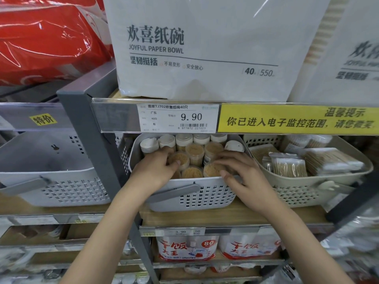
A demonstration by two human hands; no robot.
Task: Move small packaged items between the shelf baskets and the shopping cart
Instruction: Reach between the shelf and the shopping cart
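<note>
Toothpick jars (194, 154) in grey basket (190, 198), left grip (155, 171) curled round one, right grip (244, 177) likewise

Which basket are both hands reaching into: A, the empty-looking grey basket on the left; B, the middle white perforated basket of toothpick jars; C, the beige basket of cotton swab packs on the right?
B: the left hand and right hand are both over the toothpick jars in the middle white perforated basket.

Both bare forearms reach up and forward from near edge, converging toward centre. Left hand (156, 168) palm down, fingers curled downward, thumb tucked right. Right hand (245, 174) palm down, fingers bent, spread leftward, wrist angled.
</note>
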